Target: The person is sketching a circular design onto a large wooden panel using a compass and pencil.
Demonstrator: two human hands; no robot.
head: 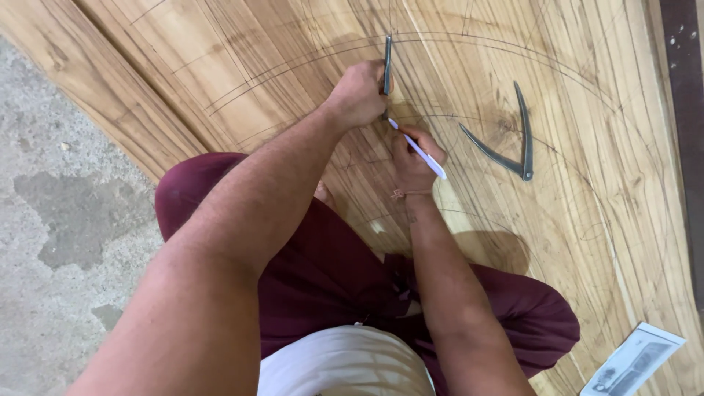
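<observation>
Left hand [361, 94] grips metal rod [387, 64]; right hand [412, 155] holds pen [419, 150].

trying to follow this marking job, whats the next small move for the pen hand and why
Probably draw the white pen a short way along the metal ruler. The left hand pins the ruler on the wooden board, and the right hand has the pen tip at the ruler's lower end, among pencilled arcs.

Matt grained wood board [293, 51], dull metal dividers [513, 147], rough concrete floor [51, 220].
</observation>
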